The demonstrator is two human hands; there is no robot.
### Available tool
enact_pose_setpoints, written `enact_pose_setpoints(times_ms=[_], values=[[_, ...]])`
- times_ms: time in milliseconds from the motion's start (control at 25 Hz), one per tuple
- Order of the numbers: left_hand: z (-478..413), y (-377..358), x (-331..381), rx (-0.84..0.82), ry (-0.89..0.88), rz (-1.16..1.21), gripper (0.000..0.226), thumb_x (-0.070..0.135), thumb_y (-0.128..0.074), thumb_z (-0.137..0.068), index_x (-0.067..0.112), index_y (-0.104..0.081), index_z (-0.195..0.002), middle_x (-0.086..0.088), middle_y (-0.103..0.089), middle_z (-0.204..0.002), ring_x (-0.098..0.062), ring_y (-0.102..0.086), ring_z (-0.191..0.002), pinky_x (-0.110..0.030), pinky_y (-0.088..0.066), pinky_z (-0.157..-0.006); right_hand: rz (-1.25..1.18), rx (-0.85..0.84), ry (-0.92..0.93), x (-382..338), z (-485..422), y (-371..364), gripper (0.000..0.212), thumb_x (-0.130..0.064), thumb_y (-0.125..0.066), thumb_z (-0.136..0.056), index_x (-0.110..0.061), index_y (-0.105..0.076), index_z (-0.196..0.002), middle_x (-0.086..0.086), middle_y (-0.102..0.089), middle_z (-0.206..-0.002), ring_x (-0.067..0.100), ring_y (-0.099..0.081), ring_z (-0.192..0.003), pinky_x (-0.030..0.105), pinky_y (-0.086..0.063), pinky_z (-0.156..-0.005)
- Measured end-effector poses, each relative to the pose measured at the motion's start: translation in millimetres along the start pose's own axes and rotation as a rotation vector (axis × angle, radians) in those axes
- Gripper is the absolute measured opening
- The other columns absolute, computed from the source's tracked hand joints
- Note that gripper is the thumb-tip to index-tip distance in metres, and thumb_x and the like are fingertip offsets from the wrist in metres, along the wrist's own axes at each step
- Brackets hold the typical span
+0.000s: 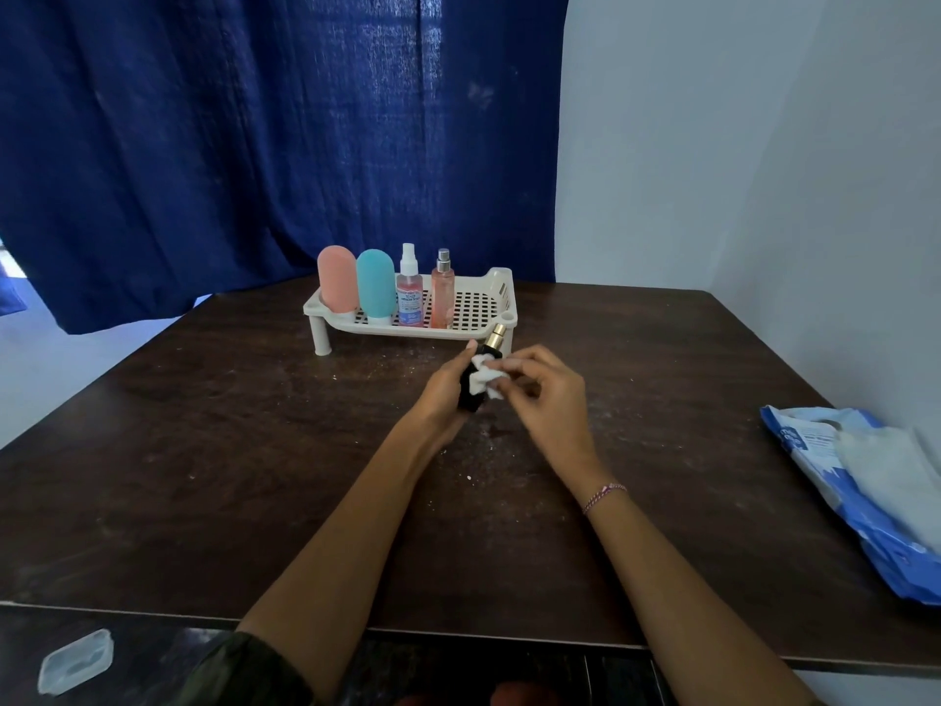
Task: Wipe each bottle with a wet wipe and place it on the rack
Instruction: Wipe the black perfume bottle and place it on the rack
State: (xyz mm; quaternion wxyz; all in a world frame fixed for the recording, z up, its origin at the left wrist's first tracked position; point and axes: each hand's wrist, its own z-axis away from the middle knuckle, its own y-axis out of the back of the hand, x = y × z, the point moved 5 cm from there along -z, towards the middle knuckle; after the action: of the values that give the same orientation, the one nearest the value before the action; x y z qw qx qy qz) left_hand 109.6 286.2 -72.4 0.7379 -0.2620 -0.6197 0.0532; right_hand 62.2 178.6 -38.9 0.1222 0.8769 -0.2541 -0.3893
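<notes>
Wiping the black bottle (468,400) clasped in our left grip (442,392), we are pinching the wipe (483,382) in our right grip (547,400), and should be turning the bottle.

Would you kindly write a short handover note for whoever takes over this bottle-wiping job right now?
Left hand: grips the black gold-capped bottle above the dark wooden table.
Right hand: pinches the crumpled white wet wipe against that bottle.
Done: the white perforated plastic rack holds a rounded pink bottle, a rounded teal bottle, a clear spray bottle and a slim pink perfume bottle.
Left: finish wiping the black bottle, then stand it in the rack's free right part.
</notes>
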Motion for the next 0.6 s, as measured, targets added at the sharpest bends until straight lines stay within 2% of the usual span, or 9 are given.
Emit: enact_pose_setpoints(times_ms=[80, 160, 240, 280, 360, 400, 480, 600], values=[[-2.1, 0.7, -1.4, 0.011, -0.045, -0.158, 0.035, 0.035, -0.031, -0.101, 0.017, -0.061, -0.097, -0.001, -0.059, -0.073, -0.012, -0.05, -0.061, -0.025, -0.036, -0.052, -0.032, 0.066, -0.064, 3.9, -3.3, 6.1, 0.023, -0.007, -0.069, -0.079, -0.013, -0.07, -0.101, -0.005, -0.061, -0.093, -0.001, -0.059, -0.084, 0.01, -0.049, -0.075], [-3.5, 1.7, -2.4, 0.04, -0.051, -0.26, 0.039, 0.037, -0.03, -0.101, 0.016, -0.062, -0.103, -0.007, -0.059, -0.076, -0.017, -0.05, -0.065, -0.026, -0.036, -0.052, -0.037, 0.088, -0.109, 7.6, -4.0, 8.3, 0.023, -0.009, -0.069, -0.079, -0.012, -0.07, -0.102, -0.003, -0.063, -0.093, 0.0, -0.059, -0.084, 0.01, -0.049, -0.075], [-4.1, 2.2, -3.0, 0.052, -0.043, -0.343, 0.044, 0.042, -0.03, -0.101, 0.015, -0.061, -0.116, -0.022, -0.061, -0.1, -0.025, -0.059, -0.084, -0.032, -0.048, -0.06, -0.041, 0.107, -0.148, 12.8, -3.7, 9.4, 0.023, -0.011, -0.069, -0.08, -0.011, -0.069, -0.103, -0.003, -0.063, -0.093, 0.001, -0.059, -0.084, 0.01, -0.048, -0.074], [-3.3, 0.7, -3.0, 0.03, -0.043, -0.369, 0.045, 0.044, -0.03, -0.1, 0.017, -0.06, -0.118, -0.022, -0.059, -0.106, -0.021, -0.06, -0.087, -0.034, -0.05, -0.062, -0.052, 0.118, -0.174, 16.0, -3.6, 10.1, 0.023, -0.012, -0.069, -0.081, -0.011, -0.069, -0.103, -0.003, -0.064, -0.094, 0.002, -0.06, -0.084, 0.011, -0.049, -0.075], [-0.1, -5.8, -2.0, -0.045, -0.07, -0.377, 0.036, 0.042, -0.036, -0.098, 0.019, -0.064, -0.106, -0.014, -0.059, -0.082, -0.011, -0.05, -0.064, -0.024, -0.039, -0.05, -0.096, 0.14, -0.233, 22.7, -3.6, 10.9, 0.022, -0.013, -0.069, -0.081, -0.011, -0.069, -0.103, -0.002, -0.066, -0.095, 0.005, -0.062, -0.086, 0.015, -0.051, -0.075], [0.6, -7.9, -1.3, -0.06, -0.083, -0.376, 0.031, 0.037, -0.04, -0.098, 0.017, -0.064, -0.099, -0.008, -0.051, -0.072, -0.01, -0.042, -0.059, -0.023, -0.032, -0.048, -0.119, 0.149, -0.263, 26.0, -3.6, 11.0, 0.022, -0.013, -0.069, -0.081, -0.011, -0.068, -0.103, 0.0, -0.067, -0.096, 0.007, -0.062, -0.088, 0.017, -0.051, -0.076], [-1.7, -7.5, -2.0, -0.064, -0.086, -0.364, 0.028, 0.031, -0.043, -0.098, 0.011, -0.062, -0.093, -0.003, -0.043, -0.066, -0.01, -0.038, -0.055, -0.022, -0.028, -0.046, -0.167, 0.167, -0.316, 31.4, -3.5, 10.6, 0.022, -0.014, -0.069, -0.081, -0.012, -0.068, -0.103, 0.001, -0.068, -0.097, 0.008, -0.063, -0.089, 0.019, -0.052, -0.076], [-5.3, -4.1, -4.5, -0.074, -0.092, -0.353, 0.034, 0.036, -0.045, -0.097, 0.007, -0.062, -0.094, 0.0, -0.046, -0.057, -0.01, -0.039, -0.046, -0.021, -0.03, -0.039, -0.222, 0.204, -0.369, 35.2, -2.9, 11.7, 0.025, -0.016, -0.07, -0.08, -0.014, -0.067, -0.105, -0.001, -0.069, -0.096, 0.008, -0.064, -0.087, 0.021, -0.054, -0.075]])
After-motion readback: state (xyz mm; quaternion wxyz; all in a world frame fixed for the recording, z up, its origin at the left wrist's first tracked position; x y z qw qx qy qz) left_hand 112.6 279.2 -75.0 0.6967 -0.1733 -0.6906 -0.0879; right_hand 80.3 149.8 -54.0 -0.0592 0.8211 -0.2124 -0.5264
